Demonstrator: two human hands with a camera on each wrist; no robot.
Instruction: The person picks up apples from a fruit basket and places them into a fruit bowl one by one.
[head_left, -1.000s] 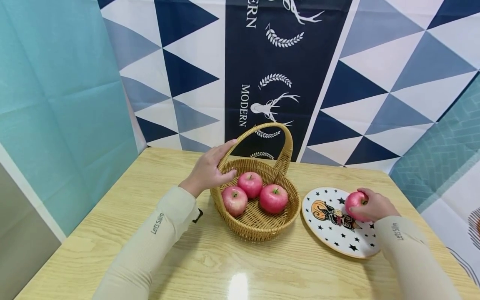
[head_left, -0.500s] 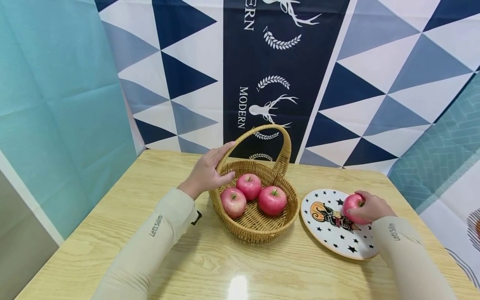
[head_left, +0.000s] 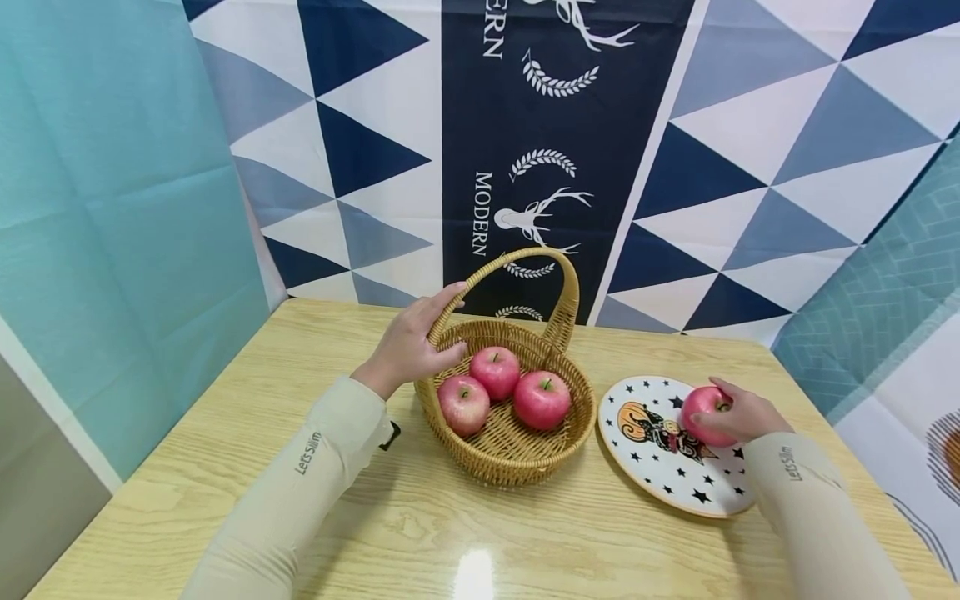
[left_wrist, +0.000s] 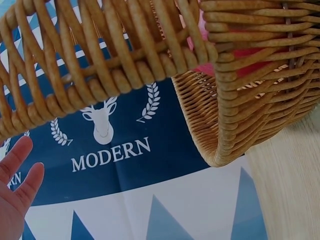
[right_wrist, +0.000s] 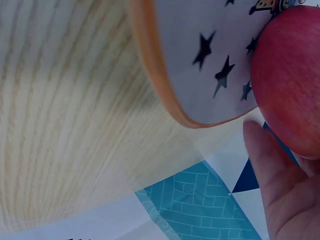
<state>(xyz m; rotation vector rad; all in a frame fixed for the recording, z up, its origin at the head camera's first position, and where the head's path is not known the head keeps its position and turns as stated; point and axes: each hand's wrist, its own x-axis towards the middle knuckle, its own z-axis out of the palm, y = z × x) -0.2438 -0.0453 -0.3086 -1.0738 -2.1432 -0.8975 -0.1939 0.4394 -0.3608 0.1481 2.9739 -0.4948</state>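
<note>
A wicker basket [head_left: 506,471] with a tall arched handle [head_left: 566,312] stands on the table. Inside it lie three red-pink apples: a paler one [head_left: 462,406] at the left, one at the back [head_left: 495,372] and one at the right [head_left: 542,400]. My left hand [head_left: 408,346] holds the left side of the handle, thumb toward the bowl and fingers on the far side; two of its fingers [left_wrist: 25,175] stretch out straight in the left wrist view. With my right hand [head_left: 742,414] I grip another apple [right_wrist: 290,75] from its right side, over the white plate [head_left: 652,475].
The plate has black stars, a pumpkin drawing and an orange-brown rim, and stands just right of the basket. Both are on a light wooden table [head_left: 405,533]. A patterned cloth [head_left: 375,167] hangs behind the table, with a teal sheet [head_left: 135,192] on the left.
</note>
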